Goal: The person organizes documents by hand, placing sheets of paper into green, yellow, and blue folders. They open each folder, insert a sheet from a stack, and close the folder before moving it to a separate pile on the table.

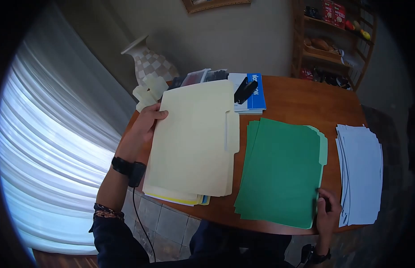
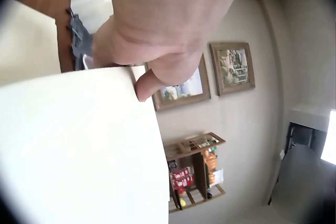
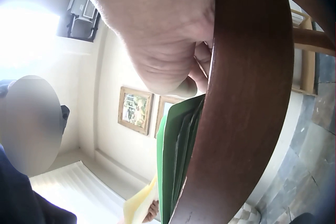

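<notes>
**Daylight from the left, fisheye bend and soft close-ups**

Strong daylight pours through the sheer curtain (image 1: 51,147) on the left of the head view and blows it out to near white. The table (image 1: 301,100) is evenly lit, with a dull sheen and soft shadows. The edges curve and darken into a black fisheye ring. In the left wrist view the left hand (image 2: 157,29) is close and blurred, the wall behind sharper. The right wrist view has white glare at upper left; the right hand (image 3: 157,29) is soft.

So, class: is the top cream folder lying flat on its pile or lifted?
Lifted: the left hand holds the cream folder tilted above its pile.
</notes>
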